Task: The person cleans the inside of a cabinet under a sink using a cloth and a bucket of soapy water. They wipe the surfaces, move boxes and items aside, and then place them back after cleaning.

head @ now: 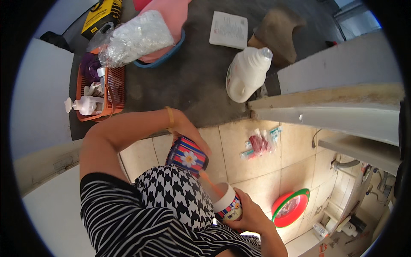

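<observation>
My left hand (192, 135) is bent over a dark-edged striped container (187, 156) with a white daisy print, gripping it in front of my chest. To its lower right, my right hand (252, 210) is closed around a round canister (231, 205) with a white rim and a similar striped daisy print. A thin orange utensil (212, 183) slants into the canister's open mouth; its exact kind cannot be told. The canister tilts towards the container, with a gap between the two. The fingertips of my left hand are partly hidden.
A dark counter (179, 93) bears a white plastic jug (245, 75), an orange basket (117, 83) with a pump bottle (91, 105), a plastic-wrapped bundle (141, 35) over a blue basin (160, 60), and a white box (228, 30). Packaged items (261, 143) and a red-green basin (290, 208) are beyond my hands.
</observation>
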### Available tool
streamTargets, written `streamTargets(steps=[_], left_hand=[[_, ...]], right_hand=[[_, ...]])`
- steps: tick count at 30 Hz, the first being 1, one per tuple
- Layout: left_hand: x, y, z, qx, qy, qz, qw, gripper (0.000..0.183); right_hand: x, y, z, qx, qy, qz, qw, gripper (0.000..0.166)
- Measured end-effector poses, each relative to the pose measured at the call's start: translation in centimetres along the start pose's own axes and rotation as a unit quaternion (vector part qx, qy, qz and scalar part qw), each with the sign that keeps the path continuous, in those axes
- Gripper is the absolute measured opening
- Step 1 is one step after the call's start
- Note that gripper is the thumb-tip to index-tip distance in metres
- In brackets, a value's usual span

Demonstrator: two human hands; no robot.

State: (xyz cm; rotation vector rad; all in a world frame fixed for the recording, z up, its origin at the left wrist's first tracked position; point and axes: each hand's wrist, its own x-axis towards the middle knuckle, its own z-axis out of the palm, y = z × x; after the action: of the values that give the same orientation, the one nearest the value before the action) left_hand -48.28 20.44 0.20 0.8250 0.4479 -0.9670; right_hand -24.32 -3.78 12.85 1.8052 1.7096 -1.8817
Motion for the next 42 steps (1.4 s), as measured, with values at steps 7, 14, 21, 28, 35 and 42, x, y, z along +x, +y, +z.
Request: streamTargets(steps=[7, 14, 21, 28, 35, 42], left_hand=[[-3.7, -3.3, -2.2, -0.083, 0.322, 0.4, 0.854, 0.067], [-0.3, -3.8, -6.6, 0.407, 0.757, 0.169, 0.482, 0.094], [2.5, 0.6, 4.6, 0.142, 0.408, 0.497, 0.752, 0.11], [6.4, -0.8, 3.1, 0.118, 0.483, 0.499, 0.71, 0.103], [8.5, -2.7, 0.6, 0.166, 0.544, 0.471, 0.674, 0.101], [8.5, -2.1, 0.8, 0.155, 0.553, 0.462, 0.675, 0.102]], right_hand=[[5.9, 7.4, 3.4, 0.174, 0.193, -0.074, 0.963, 0.124], [12.7, 6.1, 0.4, 0.224, 0.311, -0.211, 0.899, 0.122], [15.3, 1.8, -0.9, 0.229, 0.375, -0.255, 0.861, 0.08], [17.9, 3.7, 1.6, 0.004, 0.459, -0.213, 0.862, 0.076], [16.7, 9.2, 0.0, -0.156, 0.465, -0.052, 0.87, 0.079], [16.3, 12.8, -3.4, -0.299, 0.475, 0.106, 0.821, 0.083]])
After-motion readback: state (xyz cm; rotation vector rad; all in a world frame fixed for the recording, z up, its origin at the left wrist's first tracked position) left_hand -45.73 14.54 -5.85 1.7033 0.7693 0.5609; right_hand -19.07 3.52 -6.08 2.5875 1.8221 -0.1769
